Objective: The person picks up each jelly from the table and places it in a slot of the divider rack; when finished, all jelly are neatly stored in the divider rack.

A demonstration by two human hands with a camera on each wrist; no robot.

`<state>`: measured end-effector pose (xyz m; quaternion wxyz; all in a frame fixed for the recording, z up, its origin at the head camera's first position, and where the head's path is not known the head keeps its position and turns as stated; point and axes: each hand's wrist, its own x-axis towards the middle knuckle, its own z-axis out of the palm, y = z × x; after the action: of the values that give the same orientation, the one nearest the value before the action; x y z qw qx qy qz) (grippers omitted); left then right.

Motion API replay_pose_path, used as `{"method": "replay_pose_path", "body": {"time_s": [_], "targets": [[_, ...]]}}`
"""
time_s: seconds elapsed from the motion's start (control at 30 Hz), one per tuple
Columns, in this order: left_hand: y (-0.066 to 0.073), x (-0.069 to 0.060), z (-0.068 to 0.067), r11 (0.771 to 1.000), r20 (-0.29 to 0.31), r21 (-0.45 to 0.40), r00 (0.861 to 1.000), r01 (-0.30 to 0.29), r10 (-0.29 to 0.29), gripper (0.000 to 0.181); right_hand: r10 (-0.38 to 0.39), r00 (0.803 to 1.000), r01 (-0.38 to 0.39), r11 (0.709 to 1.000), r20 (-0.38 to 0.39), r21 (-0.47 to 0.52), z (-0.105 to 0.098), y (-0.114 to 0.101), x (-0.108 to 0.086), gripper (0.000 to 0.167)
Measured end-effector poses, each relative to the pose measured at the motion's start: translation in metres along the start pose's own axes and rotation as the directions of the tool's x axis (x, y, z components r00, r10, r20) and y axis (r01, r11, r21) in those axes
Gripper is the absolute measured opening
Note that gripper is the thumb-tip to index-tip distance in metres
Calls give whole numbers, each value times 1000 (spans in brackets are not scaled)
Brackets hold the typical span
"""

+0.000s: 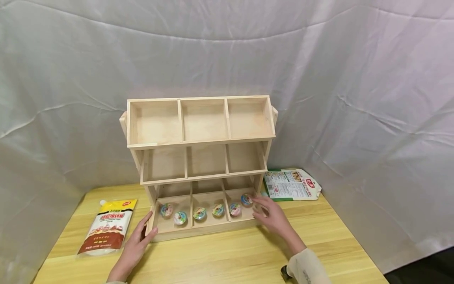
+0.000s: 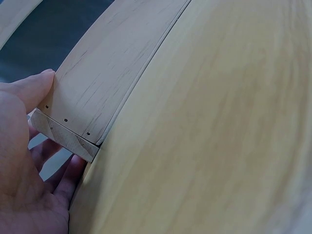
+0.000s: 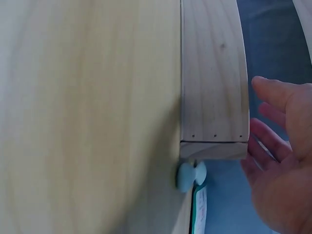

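Note:
A three-tier wooden display rack (image 1: 202, 144) stands on the table, each tier split into three compartments. At its bottom left corner my left hand (image 1: 135, 246) grips the bottom tray, thumb on the upper edge of the front board and fingers round the end, as the left wrist view (image 2: 24, 151) shows. My right hand (image 1: 273, 217) is over the bottom tray's right end, fingertips at a small cup (image 1: 246, 200) with a printed lid; thumb and fingers stand apart. Other such cups, a pink-lidded one (image 1: 235, 209) among them, lie in pairs across the bottom compartments.
A yellow, white and brown pouch (image 1: 108, 227) lies left of the rack. Behind its right side is a green and white packet (image 1: 292, 184). A pale blue-green knob-shaped thing (image 3: 190, 175) shows beside the tray's right end. Grey curtains (image 1: 354, 130) surround the table (image 1: 227, 260).

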<state>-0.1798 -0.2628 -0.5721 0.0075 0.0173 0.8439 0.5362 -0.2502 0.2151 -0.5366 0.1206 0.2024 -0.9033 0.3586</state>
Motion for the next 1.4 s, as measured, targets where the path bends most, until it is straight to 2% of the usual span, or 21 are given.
{"method": "replay_pose_path", "body": {"time_s": [0.2, 0.33, 0.63, 1.0, 1.17, 1.23, 1.3, 1.4], "targets": [[0, -1, -2, 1000, 5, -3, 1000, 16, -16, 74, 55, 998, -55, 998, 9, -30, -2, 5, -6, 54], [0, -1, -1, 1000, 5, 8, 1000, 27, -27, 74, 66, 998, -65, 998, 18, -19, -3, 8, -8, 57], [0, 1, 1, 1000, -10, 23, 1000, -4, 4, 71, 97, 993, -96, 995, 65, -21, -4, 15, -9, 65], [1, -2, -2, 1000, -11, 10, 1000, -7, 7, 70, 119, 988, -119, 993, 95, 0, 0, 15, -6, 66], [4, -1, -2, 1000, -10, 11, 1000, 12, -12, 71, 100, 989, -98, 995, 108, -28, -6, 11, -5, 66], [7, 0, -3, 999, -17, 32, 1000, -9, 10, 72, 85, 991, -80, 996, 105, -49, -11, 7, -5, 66], [14, -1, -4, 994, -34, 86, 997, -60, 63, 71, 63, 993, -56, 996, 95, -75, -18, 1, -4, 65], [32, -7, -9, 966, -59, 205, 983, -160, 175, 69, 0, 998, 7, 992, 55, -125, -33, -15, -2, 64]]}}
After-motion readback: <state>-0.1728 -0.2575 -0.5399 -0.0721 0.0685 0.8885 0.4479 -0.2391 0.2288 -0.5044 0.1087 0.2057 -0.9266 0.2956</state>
